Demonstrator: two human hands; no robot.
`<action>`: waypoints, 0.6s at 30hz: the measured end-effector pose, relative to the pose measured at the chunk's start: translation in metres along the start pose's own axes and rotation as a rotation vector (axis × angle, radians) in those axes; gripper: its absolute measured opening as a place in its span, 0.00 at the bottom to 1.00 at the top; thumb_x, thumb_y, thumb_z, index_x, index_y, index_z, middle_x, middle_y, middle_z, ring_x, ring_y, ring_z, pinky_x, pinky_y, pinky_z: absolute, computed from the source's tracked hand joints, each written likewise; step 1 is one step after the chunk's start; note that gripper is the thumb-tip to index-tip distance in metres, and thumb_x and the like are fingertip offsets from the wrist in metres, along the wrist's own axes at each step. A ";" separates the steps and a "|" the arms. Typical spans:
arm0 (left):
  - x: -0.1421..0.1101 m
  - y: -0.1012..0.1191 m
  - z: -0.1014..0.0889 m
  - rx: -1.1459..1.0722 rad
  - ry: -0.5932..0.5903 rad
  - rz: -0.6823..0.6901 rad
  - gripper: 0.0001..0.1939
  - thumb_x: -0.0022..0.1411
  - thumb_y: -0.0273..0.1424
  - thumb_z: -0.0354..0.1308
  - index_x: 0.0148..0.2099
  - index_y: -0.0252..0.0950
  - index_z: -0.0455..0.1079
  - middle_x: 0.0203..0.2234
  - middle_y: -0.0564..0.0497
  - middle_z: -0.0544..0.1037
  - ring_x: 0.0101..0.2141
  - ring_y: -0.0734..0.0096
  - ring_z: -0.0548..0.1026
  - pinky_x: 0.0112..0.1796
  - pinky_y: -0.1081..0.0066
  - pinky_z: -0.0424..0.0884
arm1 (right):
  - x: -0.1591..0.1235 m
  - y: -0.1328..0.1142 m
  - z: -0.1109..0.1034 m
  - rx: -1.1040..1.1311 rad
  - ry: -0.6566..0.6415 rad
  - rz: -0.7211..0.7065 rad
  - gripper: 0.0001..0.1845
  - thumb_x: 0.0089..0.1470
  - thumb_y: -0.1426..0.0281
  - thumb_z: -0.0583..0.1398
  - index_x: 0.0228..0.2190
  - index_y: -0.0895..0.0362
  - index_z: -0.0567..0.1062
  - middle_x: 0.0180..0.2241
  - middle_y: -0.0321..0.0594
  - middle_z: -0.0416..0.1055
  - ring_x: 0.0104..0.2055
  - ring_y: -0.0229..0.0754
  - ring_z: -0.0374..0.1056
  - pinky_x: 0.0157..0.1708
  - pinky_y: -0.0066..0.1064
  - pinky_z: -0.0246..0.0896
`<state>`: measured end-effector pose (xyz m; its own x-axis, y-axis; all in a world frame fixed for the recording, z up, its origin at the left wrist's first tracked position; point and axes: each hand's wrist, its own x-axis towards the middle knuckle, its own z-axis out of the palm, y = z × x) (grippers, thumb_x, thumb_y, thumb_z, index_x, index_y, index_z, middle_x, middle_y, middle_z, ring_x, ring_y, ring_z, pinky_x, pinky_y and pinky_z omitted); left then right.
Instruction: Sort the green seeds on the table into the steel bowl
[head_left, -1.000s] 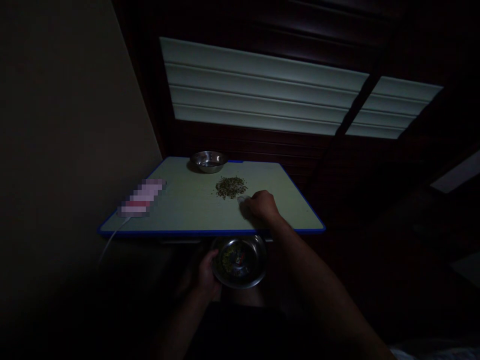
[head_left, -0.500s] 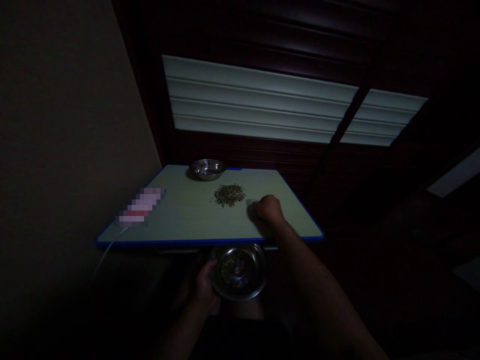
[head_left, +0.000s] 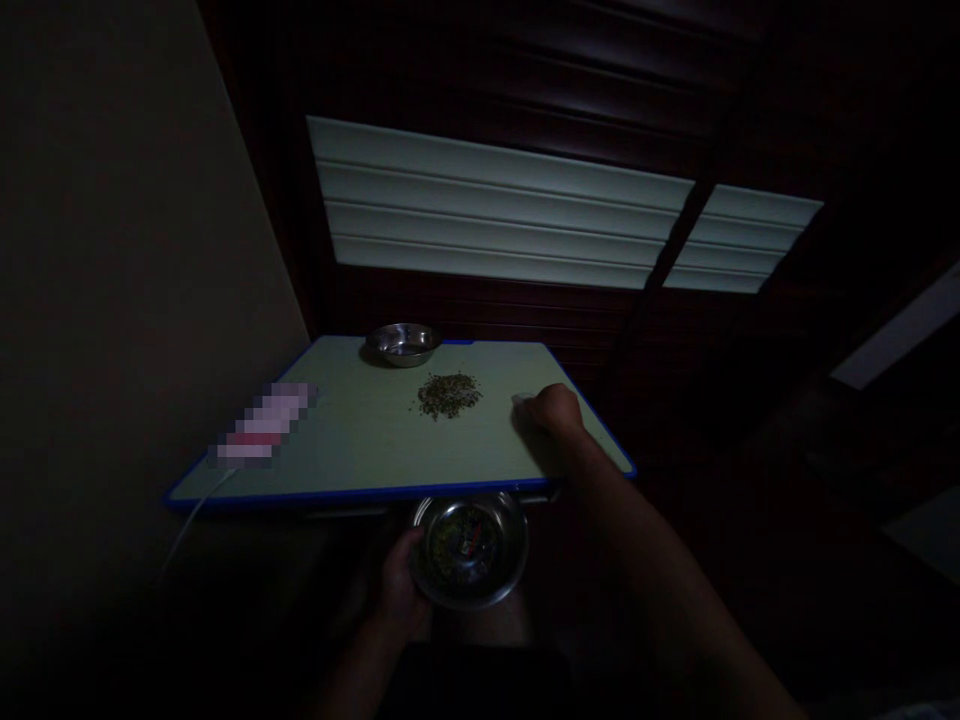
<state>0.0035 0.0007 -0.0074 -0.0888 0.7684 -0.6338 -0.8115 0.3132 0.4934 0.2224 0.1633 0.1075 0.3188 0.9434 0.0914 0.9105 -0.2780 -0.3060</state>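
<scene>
My left hand point(head_left: 403, 585) grips the left rim of a steel bowl point(head_left: 517, 560), held below the table's front edge. Inside this bowl lie greenish bits and a small red and white patch, too dark to make out. Over the right part of the table, my right hand point(head_left: 556, 410) is closed on a small pale, see-through piece point(head_left: 520, 401) whose kind I cannot tell. To its left is a loose pile of small brownish-green grains point(head_left: 448, 396), apart from the hand.
A second steel bowl point(head_left: 405, 345) stands at the back of the blue-edged table point(head_left: 360, 440). On the left lies a blurred pink and white object point(head_left: 270, 420) with a white cable point(head_left: 195, 515) running off the edge. Dark panelling with pale slats point(head_left: 495, 205) rises behind; the room is dim.
My right hand has moved right with the see-through piece, farther from the grain pile. The whole view has shifted slightly. My left hand still holds the bowl.
</scene>
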 end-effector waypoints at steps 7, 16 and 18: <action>-0.004 0.002 0.004 0.008 0.012 -0.022 0.10 0.55 0.26 0.56 0.24 0.32 0.75 0.19 0.45 0.79 0.22 0.64 0.77 0.25 0.69 0.73 | 0.008 0.015 -0.005 0.032 0.015 0.032 0.21 0.52 0.59 0.63 0.36 0.65 0.82 0.39 0.58 0.79 0.42 0.50 0.76 0.35 0.27 0.64; 0.000 0.002 0.001 0.037 -0.004 -0.003 0.08 0.53 0.27 0.57 0.26 0.32 0.76 0.20 0.45 0.80 0.22 0.63 0.77 0.26 0.67 0.74 | 0.018 0.033 -0.004 0.696 0.014 0.195 0.09 0.48 0.69 0.63 0.26 0.63 0.78 0.18 0.37 0.71 0.19 0.35 0.64 0.21 0.25 0.55; 0.001 0.001 -0.001 0.035 -0.014 0.003 0.07 0.52 0.27 0.58 0.27 0.32 0.76 0.21 0.45 0.80 0.23 0.62 0.78 0.27 0.66 0.75 | 0.017 0.038 -0.005 0.794 0.005 0.243 0.07 0.47 0.70 0.62 0.23 0.62 0.76 0.15 0.33 0.66 0.16 0.33 0.59 0.18 0.26 0.52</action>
<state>0.0018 0.0017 -0.0079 -0.0828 0.7767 -0.6244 -0.7904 0.3304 0.5158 0.2635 0.1684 0.1019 0.4857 0.8721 -0.0595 0.3603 -0.2617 -0.8954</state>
